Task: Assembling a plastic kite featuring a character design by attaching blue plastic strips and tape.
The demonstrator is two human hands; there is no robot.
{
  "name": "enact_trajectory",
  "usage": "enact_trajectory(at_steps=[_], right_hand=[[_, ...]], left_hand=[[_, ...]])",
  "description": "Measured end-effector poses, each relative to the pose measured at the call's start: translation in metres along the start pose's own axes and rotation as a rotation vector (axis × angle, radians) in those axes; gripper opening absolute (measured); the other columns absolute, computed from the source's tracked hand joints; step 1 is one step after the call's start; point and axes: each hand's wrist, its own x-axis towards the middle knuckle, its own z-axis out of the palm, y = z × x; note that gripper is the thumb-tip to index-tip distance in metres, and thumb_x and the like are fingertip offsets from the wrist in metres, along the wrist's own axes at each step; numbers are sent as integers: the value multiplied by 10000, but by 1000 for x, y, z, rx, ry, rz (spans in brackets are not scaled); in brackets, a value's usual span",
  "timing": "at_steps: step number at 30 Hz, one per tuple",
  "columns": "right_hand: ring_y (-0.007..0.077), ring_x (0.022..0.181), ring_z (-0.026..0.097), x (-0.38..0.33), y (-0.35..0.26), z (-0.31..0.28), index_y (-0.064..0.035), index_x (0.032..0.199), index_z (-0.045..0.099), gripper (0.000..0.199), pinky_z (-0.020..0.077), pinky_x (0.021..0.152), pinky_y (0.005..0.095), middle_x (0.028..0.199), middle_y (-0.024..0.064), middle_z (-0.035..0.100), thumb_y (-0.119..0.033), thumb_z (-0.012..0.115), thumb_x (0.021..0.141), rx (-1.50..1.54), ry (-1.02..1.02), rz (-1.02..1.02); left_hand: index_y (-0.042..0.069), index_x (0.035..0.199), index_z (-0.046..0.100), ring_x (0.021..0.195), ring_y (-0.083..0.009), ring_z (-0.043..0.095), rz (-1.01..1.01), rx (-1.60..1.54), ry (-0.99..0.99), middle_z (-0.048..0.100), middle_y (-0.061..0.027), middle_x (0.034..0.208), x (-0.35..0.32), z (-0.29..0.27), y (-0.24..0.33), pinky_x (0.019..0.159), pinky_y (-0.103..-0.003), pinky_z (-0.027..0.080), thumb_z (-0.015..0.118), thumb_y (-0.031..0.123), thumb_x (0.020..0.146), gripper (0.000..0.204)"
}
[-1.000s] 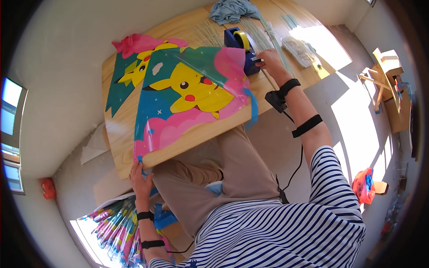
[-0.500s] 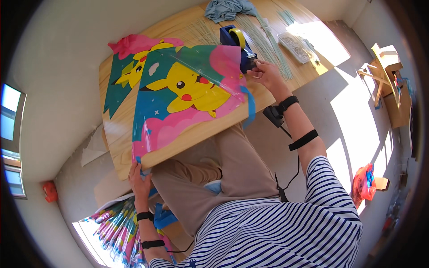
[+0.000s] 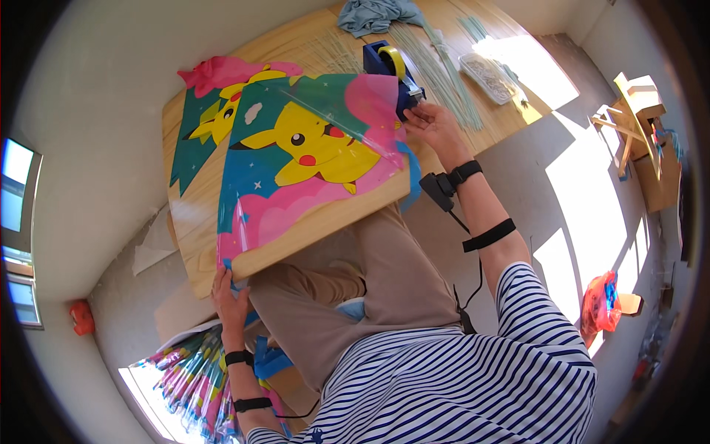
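While the left hand (image 3: 231,297) rests at the near corner of the printed sheet (image 3: 314,166): the right hand (image 3: 438,132) hangs at the near end of the blue tape dispenser (image 3: 410,95), fingertips beside the sheet's right edge.

Printed sheet: on the wooden table (image 3: 198,214), to the left and near side of the dispenser, yellow cartoon animal uppermost.

Long axis: a diagonal, from the left hand's corner, well apart from the dispenser, up to the pink corner just beside it.

Nearer hand: the right, by far, to both dispenser and pink corner; the sheet lies leftward of its fingers.

Right fingers: bent and bunched close together (whether a scrap of tape sits between them, I cannot tell from where I stand).

Left fingers: tips at the corner by a blue tab (image 3: 227,264), thumb spread away; whether they pinch the film is hard to tell.

Blue ribbon (image 3: 411,181): drooping over the table edge, on the dispenser's near side, below the right fingers.

Second sheet (image 3: 194,137): farther left of the dispenser, partly under the first.

Thin rods (image 3: 444,78): lying just right of the dispenser, with a clear tray (image 3: 488,80) beyond them.

Grey-blue cloth (image 3: 379,16): crumpled on the dispenser's far side.
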Motion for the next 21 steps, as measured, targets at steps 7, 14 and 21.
enact_trajectory(at_steps=[7,14,21], right_hand=[[345,950,695,-5,1,9,6,1060,548,142,510,885,643,1016,150,615,-67,582,943,-97,43,-68],[262,859,687,8,8,5,-13,990,575,112,558,807,447,986,118,640,-122,583,968,-166,142,-83],[182,552,583,16,11,5,1,759,565,145,488,506,315,648,80,570,-18,581,902,-541,44,-288]], left_hand=[[-37,1243,619,1278,-372,516,5,-23,10,562,-188,1376,-3,3,-7,1082,-452,385,762,62,665,603],[-30,1252,612,1289,-376,503,15,-35,0,552,-190,1386,-2,4,-8,1084,-459,369,762,74,677,603],[15,1268,609,1295,-346,493,-47,22,27,545,-137,1388,-15,-1,-6,1070,-505,361,794,103,683,620]])
